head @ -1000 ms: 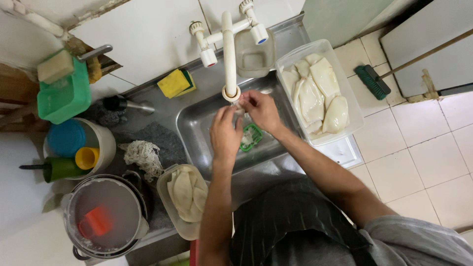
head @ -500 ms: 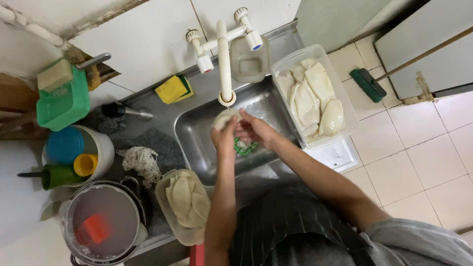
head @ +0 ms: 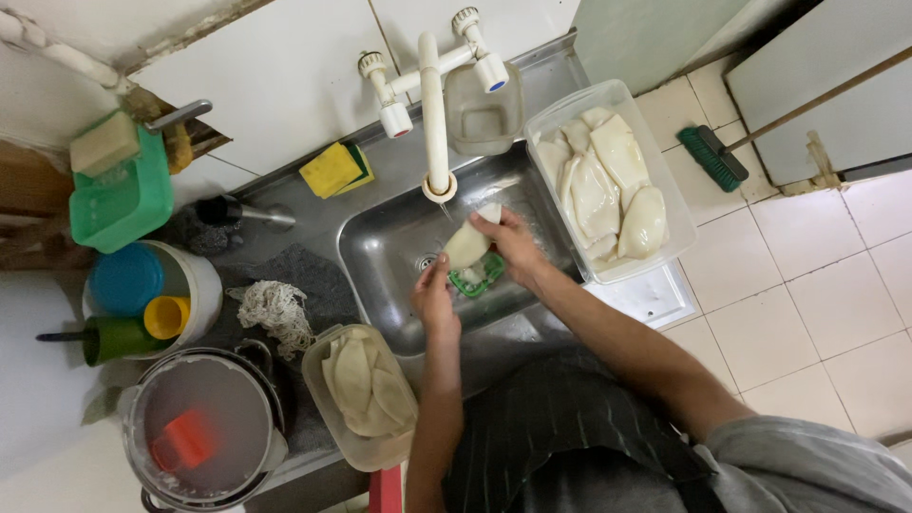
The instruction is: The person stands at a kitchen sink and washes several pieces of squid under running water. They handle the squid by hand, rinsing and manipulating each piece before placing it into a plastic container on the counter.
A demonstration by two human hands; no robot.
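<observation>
Over steel sink [head: 380,249], both hands [head: 475,261] grip pale squid [head: 467,245]; tubs [head: 638,249] hold more.

We cannot see the underside of the pale squid piece [head: 467,245], covered where our right hand [head: 516,249] and left hand [head: 433,294] meet it, nor tell how firmly either grip closes. The green drain strainer [head: 478,276] shows only in part beneath them. The sink's [head: 380,256] drain is mostly covered. The water stream below the white tap [head: 434,104] is too thin to make out. The big pot [head: 201,427] is cut off by the bottom edge, and its red item [head: 182,439] blurs under a cloudy lid. The broom's [head: 714,158] handle leaves the frame at right.
</observation>
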